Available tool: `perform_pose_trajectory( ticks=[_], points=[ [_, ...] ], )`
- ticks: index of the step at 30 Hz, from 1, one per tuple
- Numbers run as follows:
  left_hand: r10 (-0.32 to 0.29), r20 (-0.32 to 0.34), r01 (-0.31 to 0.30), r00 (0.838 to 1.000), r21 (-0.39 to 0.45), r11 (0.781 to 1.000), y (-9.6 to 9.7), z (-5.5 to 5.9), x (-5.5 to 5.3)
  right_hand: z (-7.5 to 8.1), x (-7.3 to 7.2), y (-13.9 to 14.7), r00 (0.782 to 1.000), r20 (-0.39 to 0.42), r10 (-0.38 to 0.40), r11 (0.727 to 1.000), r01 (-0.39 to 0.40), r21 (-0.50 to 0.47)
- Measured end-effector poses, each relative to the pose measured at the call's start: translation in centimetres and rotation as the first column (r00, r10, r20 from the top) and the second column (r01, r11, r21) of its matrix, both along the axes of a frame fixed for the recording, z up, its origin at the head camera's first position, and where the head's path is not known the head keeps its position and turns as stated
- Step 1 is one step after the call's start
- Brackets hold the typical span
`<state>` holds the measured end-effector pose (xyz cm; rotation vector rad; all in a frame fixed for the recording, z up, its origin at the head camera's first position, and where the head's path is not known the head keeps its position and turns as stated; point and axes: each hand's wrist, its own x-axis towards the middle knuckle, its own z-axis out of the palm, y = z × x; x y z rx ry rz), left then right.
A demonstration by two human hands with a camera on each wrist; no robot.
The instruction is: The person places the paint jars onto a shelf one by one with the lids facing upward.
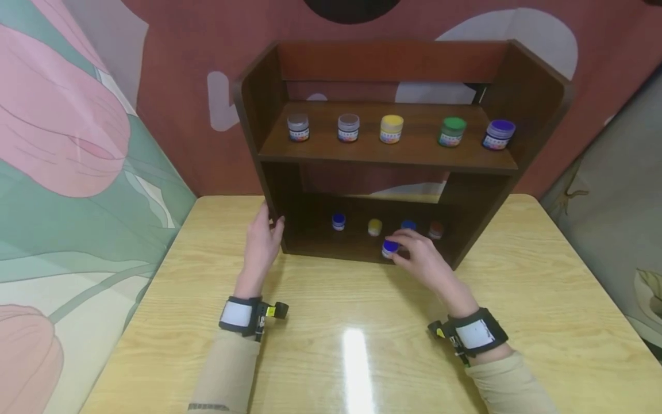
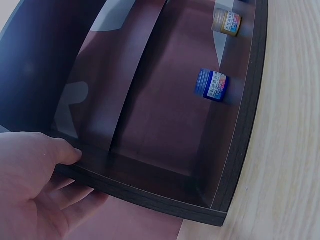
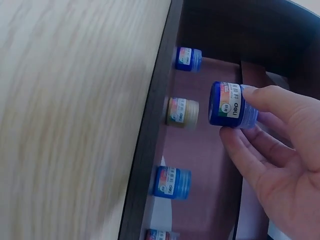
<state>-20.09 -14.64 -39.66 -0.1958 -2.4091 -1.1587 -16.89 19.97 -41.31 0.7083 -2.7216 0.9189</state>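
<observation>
My right hand (image 1: 425, 260) pinches a dark blue paint jar (image 3: 229, 106) by its lid, between thumb and fingers. In the head view this jar is at the front of the lower shelf. In the right wrist view it appears lifted off the board. My left hand (image 1: 261, 240) grips the left side panel of the dark brown wooden shelf (image 1: 336, 154), thumb on the inner face and fingers outside. On the lower board stand another dark blue jar (image 2: 211, 85), a yellow jar (image 1: 374, 227), a lighter blue jar (image 3: 171, 182) and a reddish-brown jar (image 1: 436, 230).
The upper board carries several jars: two with grey lids, including one at far left (image 1: 298, 127), a yellow jar (image 1: 391, 129), a green jar (image 1: 451, 132) and a purple-lidded jar (image 1: 499, 135). The shelf stands on a light wooden table (image 1: 310, 356) against a patterned wall.
</observation>
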Motion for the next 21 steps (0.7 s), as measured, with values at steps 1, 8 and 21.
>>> perform_pose_trajectory(
  ticks=[1, 8, 21],
  points=[
    [0.0, 0.001, 0.0, 1.0, 0.0, 1.0, 0.0, 0.0, 0.0, -0.1, -0.1, -0.1, 1.0, 0.005, -0.003, 1.0, 0.003, -0.004],
    [0.005, 0.022, -0.005, 1.0, -0.002, 1.0, 0.0, 0.1, 0.2, -0.2, -0.8, -1.2, 0.999, 0.035, -0.009, 0.999, 0.011, -0.052],
    [0.006, 0.016, -0.006, 1.0, 0.002, 1.0, 0.0, -0.3, 0.0, 0.4, -2.4, -3.6, 0.998, -0.062, 0.021, 1.0, -0.022, -0.018]
  ],
)
